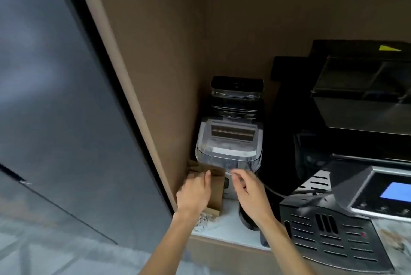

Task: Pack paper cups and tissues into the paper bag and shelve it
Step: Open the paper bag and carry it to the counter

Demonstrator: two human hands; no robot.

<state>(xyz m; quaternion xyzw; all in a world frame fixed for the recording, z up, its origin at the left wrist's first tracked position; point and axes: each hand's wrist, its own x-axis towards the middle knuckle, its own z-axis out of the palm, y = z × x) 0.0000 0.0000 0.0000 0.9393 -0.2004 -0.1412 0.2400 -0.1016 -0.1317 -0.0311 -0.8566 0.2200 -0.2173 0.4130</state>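
1. Landmark: the clear-topped appliance standing on the pale marbled counter, in the left corner of a brown-walled alcove.
2. Paper bag: stands upright on the counter directly in front of the appliance and to its left, close against the alcove's side wall. Contents hidden; cups and tissues cannot be seen.
3. Left hand: laid against the front of the bag, thumb reaching its top edge; fingers loosely spread, pressing on the bag rather than closed around it.
4. Right hand: in front of the appliance, just right of the bag; fingers narrow, tips drawn toward a pinch. Whether they hold anything, cannot tell (motion blur).
5. A black coffee machine sits right of the appliance, leaving a narrow slot.
6. Judgement: the shelving step is in hand, packing apparently done.
7. Next move calls for seating the bag squarely in the corner, checking it stands unaided, then letting go without tipping it.
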